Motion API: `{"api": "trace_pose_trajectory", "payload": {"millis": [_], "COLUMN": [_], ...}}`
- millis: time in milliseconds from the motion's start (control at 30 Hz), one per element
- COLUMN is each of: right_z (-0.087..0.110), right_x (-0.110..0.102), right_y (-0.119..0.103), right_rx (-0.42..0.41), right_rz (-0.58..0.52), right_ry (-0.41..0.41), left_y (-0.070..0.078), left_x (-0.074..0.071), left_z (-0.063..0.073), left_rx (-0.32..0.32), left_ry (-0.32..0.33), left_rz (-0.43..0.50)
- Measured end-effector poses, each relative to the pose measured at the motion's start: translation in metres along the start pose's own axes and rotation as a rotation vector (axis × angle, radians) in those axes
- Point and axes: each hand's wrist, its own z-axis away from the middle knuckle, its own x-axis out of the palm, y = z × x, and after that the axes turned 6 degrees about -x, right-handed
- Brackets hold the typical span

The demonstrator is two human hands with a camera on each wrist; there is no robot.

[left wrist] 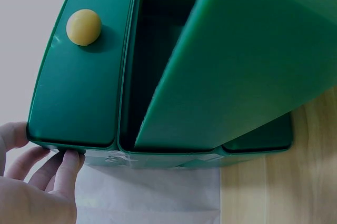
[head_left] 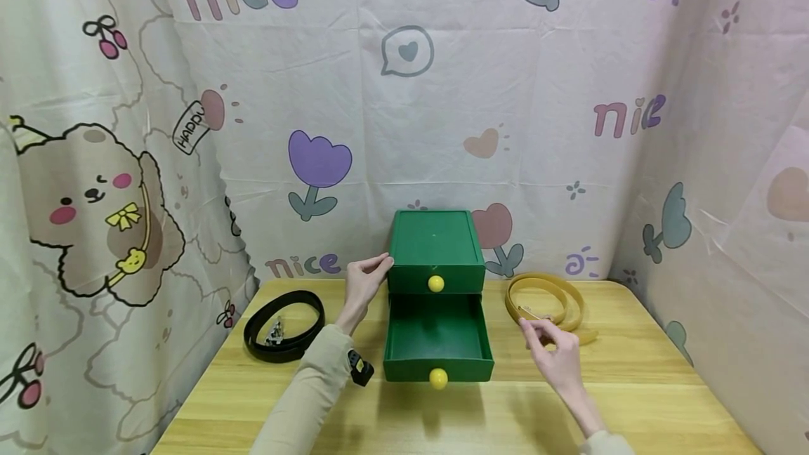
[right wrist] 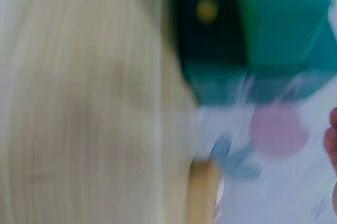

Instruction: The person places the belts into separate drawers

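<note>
A pale wooden table [head_left: 632,406] fills the lower frame, and at its centre stands a glossy green drawer cabinet [head_left: 434,239]. Its middle drawer [head_left: 411,369] is pulled well out, showing a plain green inside. Coiled beside it are a yellow belt [head_left: 578,300], right of centre, and a black belt [head_left: 278,355], left of centre. The right hand [head_left: 559,357], fingers loosely bent, hovers by the yellow belt; the left hand's [head_left: 363,286] extended fingers touch the cabinet's upper left edge. Smallest are round yellow knobs [head_left: 436,284].
</note>
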Motion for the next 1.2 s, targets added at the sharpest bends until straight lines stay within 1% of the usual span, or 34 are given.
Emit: {"api": "trace_pose_trajectory", "payload": {"millis": [67, 167, 233, 300, 433, 533, 633, 767, 900, 1000, 1200], "right_z": [0.006, 0.016, 0.023, 0.028, 0.036, 0.038, 0.039, 0.039, 0.037, 0.035, 0.031], "right_x": [-0.011, -0.026, -0.034, -0.04, -0.05, -0.054, -0.055, -0.055, -0.055, -0.055, -0.055], "right_y": [0.017, 0.039, 0.051, 0.061, 0.074, 0.079, 0.082, 0.086, 0.091, 0.095, 0.101], "right_rx": [0.126, 0.303, 0.382, 0.416, 0.45, 0.48, 0.472, 0.415, 0.386, 0.398, 0.444], "right_rz": [0.115, 0.283, 0.374, 0.436, 0.476, 0.482, 0.481, 0.465, 0.454, 0.453, 0.452], "right_ry": [-0.02, -0.083, -0.148, -0.216, -0.341, -0.41, -0.436, -0.425, -0.439, -0.484, -0.603], "left_y": [0.0, 0.001, 0.0, 0.0, 0.001, 0.001, 0.0, 0.0, 0.001, 0.001, 0.001], "left_x": [0.0, 0.0, 0.0, -0.001, -0.001, 0.0, 0.0, 0.001, 0.0, 0.0, 0.001], "left_z": [-0.001, -0.001, -0.001, -0.001, -0.002, -0.003, -0.002, -0.001, 0.0, 0.0, 0.0], "left_rx": [0.0, -0.002, -0.003, -0.004, -0.007, -0.011, -0.012, -0.011, -0.011, -0.009, -0.01], "left_ry": [-0.001, -0.004, -0.004, -0.004, 0.0, 0.006, 0.012, 0.013, 0.016, 0.017, 0.014], "left_rz": [-0.002, -0.001, 0.001, 0.006, 0.007, 0.002, -0.01, -0.019, -0.018, -0.019, -0.014]}}
